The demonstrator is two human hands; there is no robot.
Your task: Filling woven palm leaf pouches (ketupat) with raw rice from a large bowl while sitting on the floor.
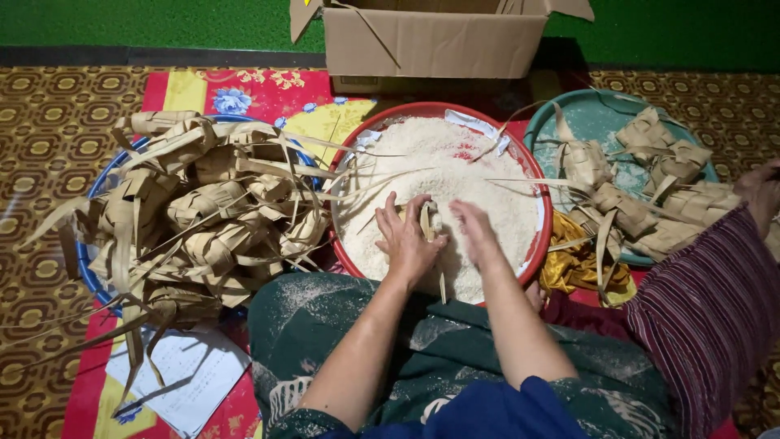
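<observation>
— Centre of the frame?
— One red basin (543,236), round, filled with white rice (455,158). Left hand (409,240) curled around a woven palm-leaf pouch (428,218), held upright just above the rice. Right hand (475,232) open, fingers together, palm turned toward the pouch, holding nothing; touching or not, cannot tell.

— Left of the frame?
— One blue basin (96,189), heaped with woven pouches (207,215), loose leaf strips trailing over its rim. Sheets of white paper (195,374) on the mat at lower left.

— Right of the frame?
— One teal tray (597,114), more woven pouches (650,191) on it, rice grains scattered across it. Another person's striped sleeve (707,301) at lower right, their hand (762,189) at the right edge, grip unclear.

— Top?
— One open cardboard box (435,41), behind the red basin.
</observation>
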